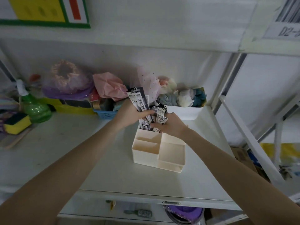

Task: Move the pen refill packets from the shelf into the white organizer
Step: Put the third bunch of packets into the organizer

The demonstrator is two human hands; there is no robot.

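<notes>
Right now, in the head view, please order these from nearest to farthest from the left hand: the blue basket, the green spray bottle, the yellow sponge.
Measured from the left hand:
1. Blue basket, just to its left.
2. Green spray bottle, farther left along the shelf.
3. Yellow sponge, at the far left edge.

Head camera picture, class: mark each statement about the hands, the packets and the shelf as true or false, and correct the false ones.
1. Both hands are on the pen refill packets at the back compartment of the white organizer. True.
2. The organizer's front compartments are full of packets. False: the ones in view hold nothing.
3. The left hand grips a bunch of packets standing upright. True.
4. The right hand hangs idle beside the organizer. False: it holds packets at the organizer's back edge.
5. A green spray bottle stands at the left of the shelf. True.
6. The yellow sponge lies inside the organizer. False: it lies far left.
</notes>
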